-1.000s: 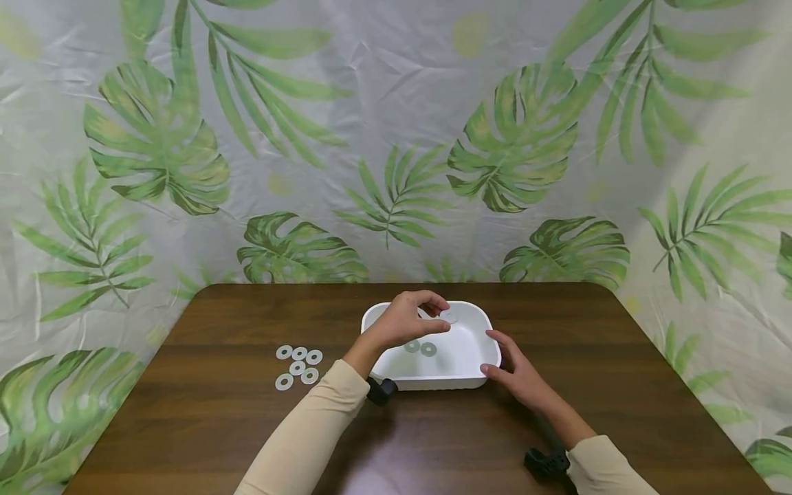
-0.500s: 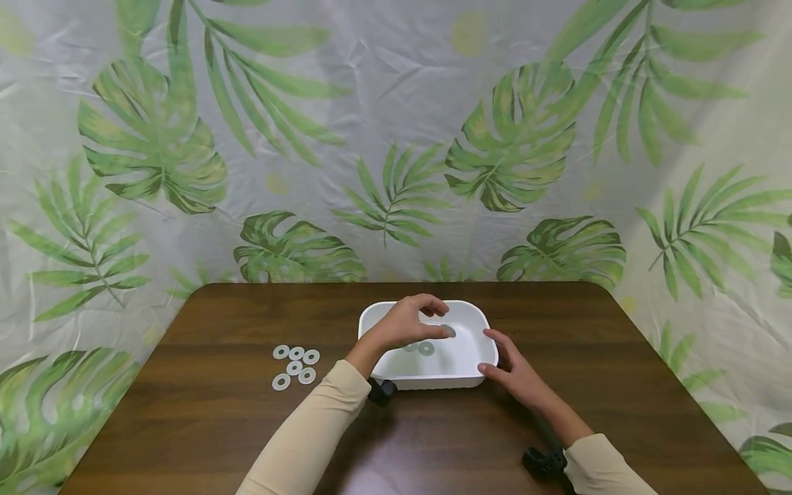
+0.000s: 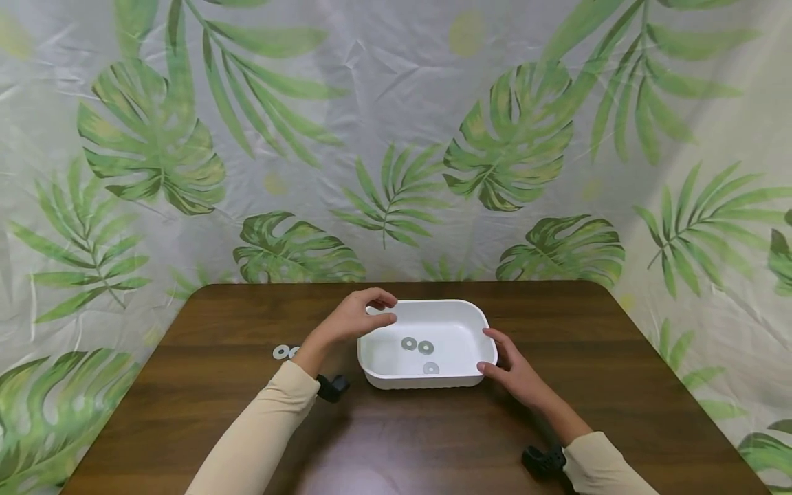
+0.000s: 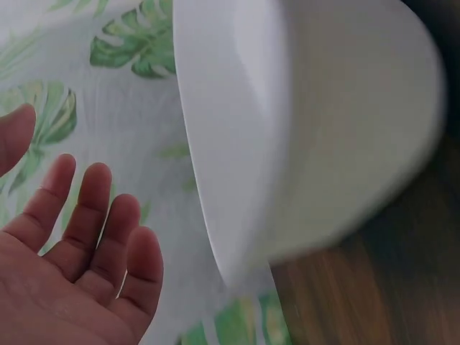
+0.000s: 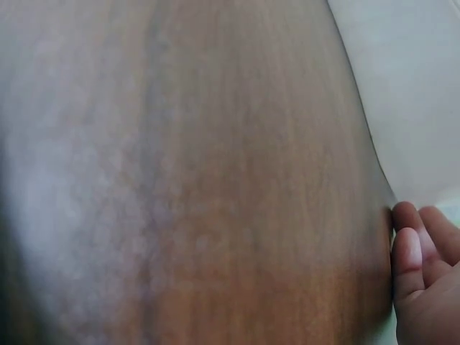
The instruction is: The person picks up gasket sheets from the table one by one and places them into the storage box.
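Note:
My left hand [image 3: 353, 317] hovers by the left end of a white plastic tub [image 3: 458, 344]. Its fingers are loosely bent with nothing between them, as the left wrist view also shows beside the tub's wall [image 4: 223, 129]. Three flat grey washers lie inside: two side by side near the middle, the left washer [image 3: 409, 349] and its neighbour [image 3: 425, 353], and a paler washer [image 3: 430, 374] closer to the front wall. My right hand [image 3: 516, 371] holds the tub's right end, thumb at the front corner and fingers farther back along the rim.
Left of the tub, loose washers [image 3: 281, 352] lie on the dark wooden table [image 3: 216, 385], partly hidden behind my left forearm. A leaf-patterned cloth [image 3: 396, 137] hangs behind the table's far edge. Black bands are on both wrists.
The washer in my left hand was let go and now lies in the tub near the front wall. That hand has moved left, out from over the tub. My right hand stays put.

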The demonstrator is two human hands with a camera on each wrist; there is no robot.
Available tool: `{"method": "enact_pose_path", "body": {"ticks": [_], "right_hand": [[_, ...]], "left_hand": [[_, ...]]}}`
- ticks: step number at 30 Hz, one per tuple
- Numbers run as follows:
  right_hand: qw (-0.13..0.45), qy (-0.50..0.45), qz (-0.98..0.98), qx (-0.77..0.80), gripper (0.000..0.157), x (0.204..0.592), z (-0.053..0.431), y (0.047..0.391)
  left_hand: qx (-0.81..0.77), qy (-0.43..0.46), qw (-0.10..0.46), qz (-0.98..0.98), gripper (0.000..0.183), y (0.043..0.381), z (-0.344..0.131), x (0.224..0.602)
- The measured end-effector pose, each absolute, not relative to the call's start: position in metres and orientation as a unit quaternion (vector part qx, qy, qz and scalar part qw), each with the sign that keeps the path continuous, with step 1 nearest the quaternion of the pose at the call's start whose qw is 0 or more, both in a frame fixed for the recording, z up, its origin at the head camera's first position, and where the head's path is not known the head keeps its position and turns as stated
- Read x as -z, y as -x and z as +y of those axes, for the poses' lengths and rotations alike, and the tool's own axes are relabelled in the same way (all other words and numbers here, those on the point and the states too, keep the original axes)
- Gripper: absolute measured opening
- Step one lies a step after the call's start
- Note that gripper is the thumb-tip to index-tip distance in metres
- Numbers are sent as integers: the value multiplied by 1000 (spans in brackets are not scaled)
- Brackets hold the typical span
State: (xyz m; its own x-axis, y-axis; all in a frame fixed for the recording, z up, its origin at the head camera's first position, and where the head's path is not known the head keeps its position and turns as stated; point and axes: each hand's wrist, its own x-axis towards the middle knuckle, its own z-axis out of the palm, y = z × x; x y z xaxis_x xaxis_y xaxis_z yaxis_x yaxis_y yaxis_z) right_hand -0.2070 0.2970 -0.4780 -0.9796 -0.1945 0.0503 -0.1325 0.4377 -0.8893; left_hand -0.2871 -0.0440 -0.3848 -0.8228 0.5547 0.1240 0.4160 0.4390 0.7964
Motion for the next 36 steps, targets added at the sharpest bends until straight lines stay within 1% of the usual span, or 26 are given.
{"method": "enact_pose_path", "body": {"ticks": [9, 17, 21, 27, 36], "right_hand": [[26, 100, 849, 518, 68, 480, 298, 209], [35, 107, 836, 537, 68, 481, 298, 207], [30, 104, 836, 537, 68, 480, 298, 208], [38, 96, 845, 524, 68, 480, 297, 207], [38, 90, 841, 533, 68, 479, 297, 209]], "left_hand": [[-450, -253, 57, 855, 30, 272, -114, 384], [-430, -230, 45, 872, 28, 256, -156, 381], [-429, -210, 47, 877, 27, 256, -170, 386], [-422, -196, 24, 885, 25, 260, -182, 396], [-402, -144, 21, 904, 26, 265, -197, 415]]}}
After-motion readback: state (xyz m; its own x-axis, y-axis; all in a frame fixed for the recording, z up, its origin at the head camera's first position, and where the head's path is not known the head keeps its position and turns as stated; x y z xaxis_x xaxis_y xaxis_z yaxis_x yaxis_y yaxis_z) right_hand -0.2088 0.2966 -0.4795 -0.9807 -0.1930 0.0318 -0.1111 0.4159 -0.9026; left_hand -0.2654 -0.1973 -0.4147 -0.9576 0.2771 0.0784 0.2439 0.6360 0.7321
